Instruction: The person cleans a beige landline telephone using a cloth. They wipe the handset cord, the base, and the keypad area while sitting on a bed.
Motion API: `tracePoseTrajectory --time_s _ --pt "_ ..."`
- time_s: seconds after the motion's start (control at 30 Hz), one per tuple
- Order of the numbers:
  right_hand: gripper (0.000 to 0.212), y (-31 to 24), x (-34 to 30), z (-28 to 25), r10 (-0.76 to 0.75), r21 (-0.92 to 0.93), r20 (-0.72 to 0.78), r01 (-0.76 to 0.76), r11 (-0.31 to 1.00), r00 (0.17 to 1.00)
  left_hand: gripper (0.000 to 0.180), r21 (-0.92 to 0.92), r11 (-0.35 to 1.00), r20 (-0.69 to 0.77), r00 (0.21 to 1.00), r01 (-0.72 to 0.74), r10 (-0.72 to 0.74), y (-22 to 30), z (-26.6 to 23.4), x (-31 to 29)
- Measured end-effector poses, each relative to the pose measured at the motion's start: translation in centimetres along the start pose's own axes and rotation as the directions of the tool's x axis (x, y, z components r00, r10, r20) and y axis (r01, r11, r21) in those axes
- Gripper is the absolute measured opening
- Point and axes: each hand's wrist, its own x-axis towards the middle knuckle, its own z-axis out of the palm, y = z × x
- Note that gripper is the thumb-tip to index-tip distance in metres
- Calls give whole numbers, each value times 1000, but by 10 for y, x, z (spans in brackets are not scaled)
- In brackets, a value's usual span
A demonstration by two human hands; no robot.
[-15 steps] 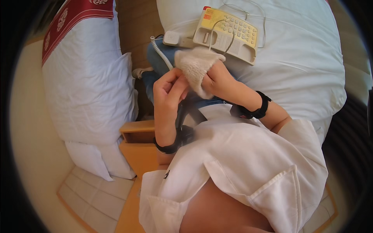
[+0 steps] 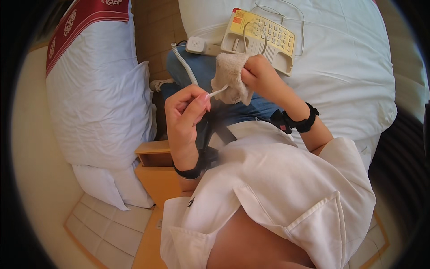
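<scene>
My left hand [image 2: 183,110] pinches a white telephone cord [image 2: 218,92] between thumb and fingertips. The cord runs from there into a cream terry cloth [image 2: 232,74], which my right hand [image 2: 262,76] grips in closed fingers. A coiled stretch of the cord hangs to the left of my left hand and leads up toward the handset [image 2: 195,45]. Beyond the cloth, the cream and yellow desk telephone [image 2: 264,38] lies tilted on the bed, its keypad up and its cradle bare. Part of the handset is over my jeans; the cloth hides some of the cord.
The white bed [image 2: 340,67] spreads under and right of the telephone, with a thin grey wire [image 2: 303,31] looping behind it. At left stands another white bed [image 2: 98,98] with a red runner [image 2: 89,13]. A wooden nightstand [image 2: 154,179] is beside my left forearm.
My hands have moved apart: the left down and left, the right slightly up and right with the cloth. A straight length of cord now shows between them.
</scene>
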Motion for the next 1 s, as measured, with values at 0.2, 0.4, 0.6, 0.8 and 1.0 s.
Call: tracePoseTrajectory --time_s 0.2,0.4,0.6,0.8,1.0 --pt "22 -4 -1 -7 147 299 86 -167 940 985 16 46 998 16 999 -34 33 -5 -7 8" --pt "23 9 -5 -3 177 353 81 -194 915 981 26 410 911 77 993 48 -86 -14 4 14" --pt "19 -11 -8 2 -128 -10 -86 127 992 988 26 637 770 77 994 15 -83 -31 20 26" --pt "11 1 -6 23 -527 -244 -105 492 836 844 26 520 804 112 910 289 -400 -29 -4 24" --pt "16 -10 -4 22 -611 -287 -92 567 772 786 26 414 832 41 906 368 -421 -23 -9 15"
